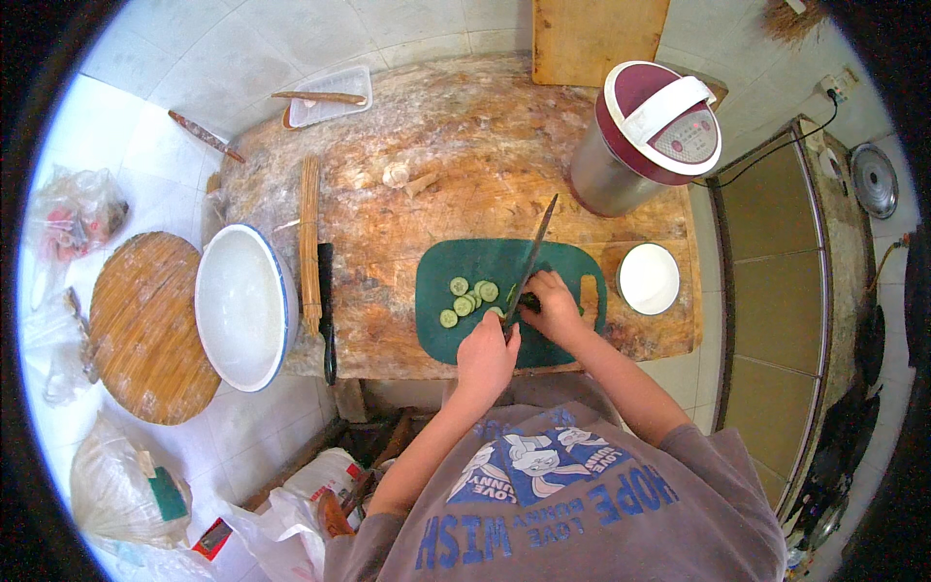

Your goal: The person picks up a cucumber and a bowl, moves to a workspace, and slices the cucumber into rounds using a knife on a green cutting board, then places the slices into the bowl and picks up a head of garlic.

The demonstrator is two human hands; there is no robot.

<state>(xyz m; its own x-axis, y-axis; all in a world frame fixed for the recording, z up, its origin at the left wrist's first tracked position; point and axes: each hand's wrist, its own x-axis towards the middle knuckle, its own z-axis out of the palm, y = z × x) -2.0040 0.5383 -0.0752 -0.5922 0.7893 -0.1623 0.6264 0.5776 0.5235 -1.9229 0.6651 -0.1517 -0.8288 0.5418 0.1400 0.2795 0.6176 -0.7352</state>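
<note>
On the wooden table lies a green cutting board (441, 267) with a handle slot at its right end. My left hand (487, 357) is closed around the handle of a kitchen knife (533, 249), its blade slanting away to the upper right over the board. Close to the blade's right side, my right hand (555, 308) curls over a dark green cucumber (529, 302), mostly hidden by the fingers. Several round cucumber slices (465, 303) lie loosely grouped left of the knife.
Right of the board stands a white bowl (649, 278); behind it, a maroon-lidded steel appliance (635, 145). Leftward lie a second, black-handled knife (328, 320), a bundle of sticks (309, 242) and a large white basin (242, 310). A plastic tray (335, 102) sits at the back.
</note>
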